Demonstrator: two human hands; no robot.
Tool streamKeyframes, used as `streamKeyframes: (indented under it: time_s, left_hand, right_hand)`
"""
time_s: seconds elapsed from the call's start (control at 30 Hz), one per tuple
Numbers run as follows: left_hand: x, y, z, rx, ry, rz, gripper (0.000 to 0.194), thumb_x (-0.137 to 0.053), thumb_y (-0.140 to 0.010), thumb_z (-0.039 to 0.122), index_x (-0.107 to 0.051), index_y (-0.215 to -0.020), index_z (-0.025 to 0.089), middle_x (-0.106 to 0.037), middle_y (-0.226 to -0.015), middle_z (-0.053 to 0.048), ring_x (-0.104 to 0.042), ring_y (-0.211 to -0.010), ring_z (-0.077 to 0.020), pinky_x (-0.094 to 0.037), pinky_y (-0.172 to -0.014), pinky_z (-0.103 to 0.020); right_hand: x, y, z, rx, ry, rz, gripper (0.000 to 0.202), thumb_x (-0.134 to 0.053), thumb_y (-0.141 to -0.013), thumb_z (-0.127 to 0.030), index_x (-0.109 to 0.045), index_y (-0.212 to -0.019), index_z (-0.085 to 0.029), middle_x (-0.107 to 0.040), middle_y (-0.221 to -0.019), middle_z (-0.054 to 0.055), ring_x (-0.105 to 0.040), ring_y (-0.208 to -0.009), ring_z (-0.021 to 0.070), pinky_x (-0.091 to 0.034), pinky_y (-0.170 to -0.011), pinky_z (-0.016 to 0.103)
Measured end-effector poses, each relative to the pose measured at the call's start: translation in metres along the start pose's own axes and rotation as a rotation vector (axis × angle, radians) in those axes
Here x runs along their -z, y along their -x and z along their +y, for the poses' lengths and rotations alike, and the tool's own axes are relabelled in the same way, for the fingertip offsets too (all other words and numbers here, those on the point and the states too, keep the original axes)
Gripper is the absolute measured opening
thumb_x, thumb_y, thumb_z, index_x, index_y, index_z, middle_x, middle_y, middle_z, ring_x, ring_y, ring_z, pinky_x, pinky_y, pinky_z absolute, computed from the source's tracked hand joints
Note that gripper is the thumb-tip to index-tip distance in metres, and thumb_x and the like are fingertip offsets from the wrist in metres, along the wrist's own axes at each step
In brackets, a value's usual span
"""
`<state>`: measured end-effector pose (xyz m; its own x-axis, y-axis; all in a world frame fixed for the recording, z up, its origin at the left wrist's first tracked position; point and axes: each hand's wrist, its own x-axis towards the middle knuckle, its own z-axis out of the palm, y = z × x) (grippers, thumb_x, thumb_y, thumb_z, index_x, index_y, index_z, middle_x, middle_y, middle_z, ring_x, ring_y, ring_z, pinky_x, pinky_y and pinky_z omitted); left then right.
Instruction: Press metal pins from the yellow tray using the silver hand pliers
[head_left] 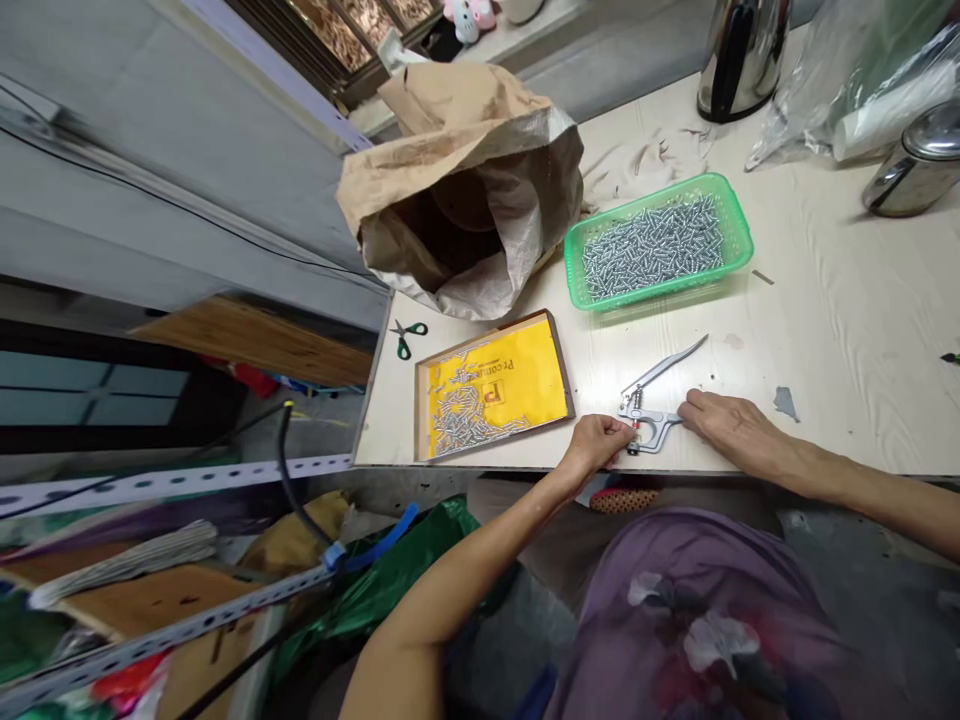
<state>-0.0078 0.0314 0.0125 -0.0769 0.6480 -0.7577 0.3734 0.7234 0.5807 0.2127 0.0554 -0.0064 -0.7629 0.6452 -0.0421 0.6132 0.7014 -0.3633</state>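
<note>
A grey metal hand tool (657,428) with a spring and two long handles lies on the table near its front edge. My left hand (597,443) is closed in a pinch at the tool's head; whatever is between the fingertips is too small to make out. My right hand (731,425) has its fingers pressed together round the end of the tool's lower handle. To the left, a shallow box with a yellow bottom (529,375) holds many small metal pieces (459,418). Behind the tool, a green basket (742,240) is filled with similar silvery pieces (652,250).
A large open paper sack (465,190) stands behind the box. Green-handled scissors (405,338) lie at the table's left edge. At the back right are a shiny kettle (742,60), a metal pot (919,165) and plastic bags (847,80). A grey scrap (786,402) lies right of my right hand.
</note>
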Motion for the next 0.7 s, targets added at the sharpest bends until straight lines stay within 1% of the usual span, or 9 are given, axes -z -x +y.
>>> streamKeyframes:
  time_s: [0.1,0.17,0.2,0.27,0.33,0.37,0.53,0.6,0.7]
  left_hand:
    - [0.0,-0.001,-0.001,0.006,-0.011,-0.003,0.012,-0.065,-0.082,0.017,-0.066,-0.072,0.01,-0.044,-0.041,0.009,-0.034,-0.034,-0.003,-0.027,-0.037,-0.016]
    - [0.0,-0.001,-0.002,-0.003,-0.021,-0.014,0.013,-0.066,-0.082,0.018,-0.067,-0.072,0.01,-0.043,-0.041,0.009,-0.034,-0.034,-0.003,-0.026,-0.038,-0.016]
    - [0.0,-0.001,-0.003,-0.007,-0.028,-0.022,0.013,-0.066,-0.082,0.019,-0.067,-0.072,0.009,-0.043,-0.04,0.009,-0.034,-0.034,-0.003,-0.026,-0.038,-0.016]
    - [0.0,0.0,-0.003,-0.008,-0.041,-0.04,0.014,-0.066,-0.082,0.02,-0.067,-0.073,0.009,-0.043,-0.04,0.009,-0.034,-0.034,-0.0031,-0.026,-0.038,-0.016]
    - [0.0,0.001,-0.003,-0.007,-0.047,-0.045,0.014,-0.067,-0.082,0.021,-0.068,-0.073,0.009,-0.042,-0.04,0.01,-0.034,-0.034,-0.0029,-0.026,-0.038,-0.016]
    - [0.0,0.001,-0.003,-0.008,-0.047,-0.042,0.014,-0.068,-0.081,0.021,-0.068,-0.074,0.009,-0.042,-0.04,0.01,-0.034,-0.034,-0.0027,-0.026,-0.037,-0.015]
    - [-0.001,0.003,-0.002,-0.016,-0.022,-0.038,0.016,-0.068,-0.081,0.023,-0.066,-0.072,0.01,-0.043,-0.04,0.01,-0.033,-0.033,-0.0019,-0.025,-0.036,-0.014]
    - [-0.002,0.004,-0.002,-0.013,-0.012,-0.039,0.016,-0.067,-0.081,0.022,-0.065,-0.07,0.01,-0.043,-0.039,0.009,-0.033,-0.033,-0.0022,-0.025,-0.036,-0.015]
    - [-0.002,0.004,-0.003,-0.01,-0.004,-0.039,0.018,-0.068,-0.08,0.023,-0.064,-0.068,0.01,-0.043,-0.04,0.009,-0.033,-0.034,-0.0025,-0.026,-0.036,-0.015]
  right_hand:
    - [0.002,-0.001,0.001,-0.019,0.016,-0.024,0.018,-0.042,-0.093,-0.01,-0.058,-0.09,-0.019,-0.058,-0.09,0.007,-0.053,-0.074,0.0176,-0.038,-0.062,0.028]
    - [0.004,-0.003,0.006,-0.012,0.037,-0.013,0.014,-0.048,-0.095,-0.024,-0.06,-0.097,-0.018,-0.061,-0.098,0.011,-0.057,-0.084,0.0214,-0.043,-0.069,0.031]
    - [0.005,-0.004,0.01,-0.01,0.058,0.006,0.02,-0.052,-0.094,-0.032,-0.061,-0.104,-0.017,-0.061,-0.107,0.014,-0.057,-0.093,0.0249,-0.045,-0.075,0.034]
    - [0.007,-0.007,0.02,-0.013,0.114,0.052,0.046,-0.061,-0.088,-0.046,-0.057,-0.122,-0.015,-0.055,-0.129,0.021,-0.052,-0.114,0.0337,-0.045,-0.087,0.044]
    - [0.008,-0.01,0.031,-0.024,0.161,0.079,0.067,-0.064,-0.083,-0.054,-0.048,-0.135,-0.015,-0.045,-0.144,0.024,-0.041,-0.13,0.0393,-0.04,-0.096,0.051]
    - [0.008,-0.012,0.036,-0.024,0.172,0.078,0.073,-0.065,-0.081,-0.056,-0.045,-0.139,-0.015,-0.042,-0.147,0.024,-0.038,-0.133,0.04,-0.038,-0.099,0.053]
    - [0.002,-0.02,0.05,0.018,0.182,0.086,0.087,-0.066,-0.074,-0.067,-0.042,-0.141,-0.015,-0.05,-0.139,0.023,-0.04,-0.131,0.0398,-0.035,-0.099,0.053]
    - [0.003,-0.023,0.05,0.027,0.169,0.092,0.09,-0.066,-0.072,-0.069,-0.043,-0.139,-0.014,-0.055,-0.131,0.023,-0.046,-0.124,0.0393,-0.036,-0.096,0.052]
    - [0.009,-0.028,0.047,0.017,0.169,0.069,0.087,-0.067,-0.07,-0.07,-0.049,-0.131,-0.012,-0.061,-0.116,0.02,-0.054,-0.106,0.036,-0.038,-0.089,0.048]
